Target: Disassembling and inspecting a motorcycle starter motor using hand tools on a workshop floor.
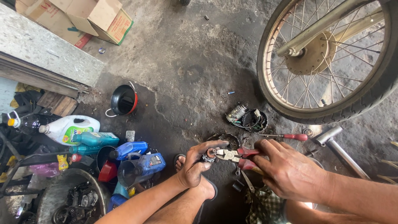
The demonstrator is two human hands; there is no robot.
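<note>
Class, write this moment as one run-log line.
left hand: pinching small round part | right hand: gripping red-handled pliers on part | nearby: screwdriver, wheel

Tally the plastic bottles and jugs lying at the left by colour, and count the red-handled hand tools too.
Blue bottles: 2
Teal bottle: 1
White jug: 1
Dark bottle: 1
Red-handled pliers, gripped by the right hand while the left hand steadies a small metal part: 1
Red-handled screwdriver: 1
Total: 7
</note>
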